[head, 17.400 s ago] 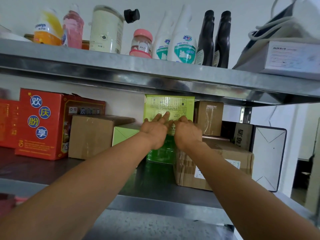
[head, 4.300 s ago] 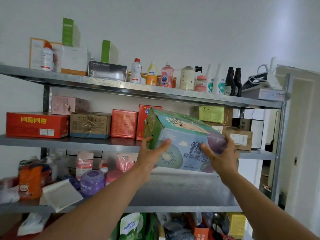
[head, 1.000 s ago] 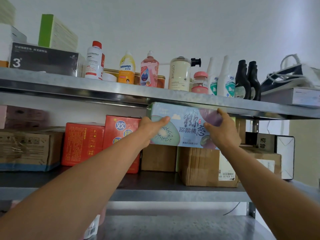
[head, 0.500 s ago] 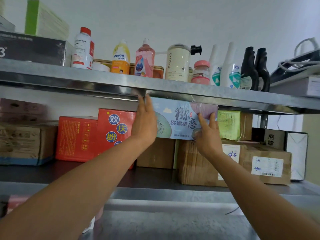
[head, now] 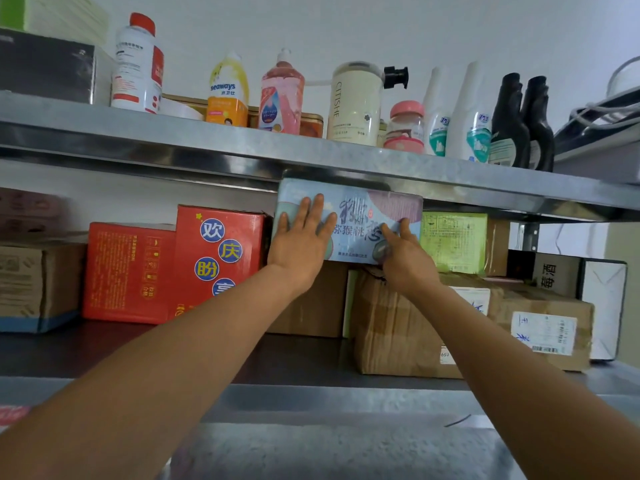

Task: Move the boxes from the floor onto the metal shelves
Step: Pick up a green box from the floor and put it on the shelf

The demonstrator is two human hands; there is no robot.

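One pale blue box (head: 360,220) in play. It's on the middle metal shelf (head: 104,351), resting on two cardboard boxes (head: 311,306) (head: 391,323), top edge tucked behind the lip of the upper shelf (head: 207,140). Both your hands are flat on its front face. Left hand (head: 301,247) has straight, spread fingers on the left half; right hand (head: 405,261) presses its fingertips on the lower right part. Neither wraps the box. Left of the box: two red boxes (head: 128,271) (head: 218,258), the nearer one touching it. Right of it: one green box (head: 453,240), just beside. Above it: two white spray bottles (head: 438,119) (head: 471,119) and two black bottles (head: 509,126) (head: 536,126). Versus half a second ago, your left hand has come off the box's left edge onto the face, and the box sits deeper under the lip. Four seconds back you held it in the air out front. Hidden: your left hand covers the print on that side, and the box's top can't be seen. The cardboard box (head: 34,285) far left of it is cut by the frame.
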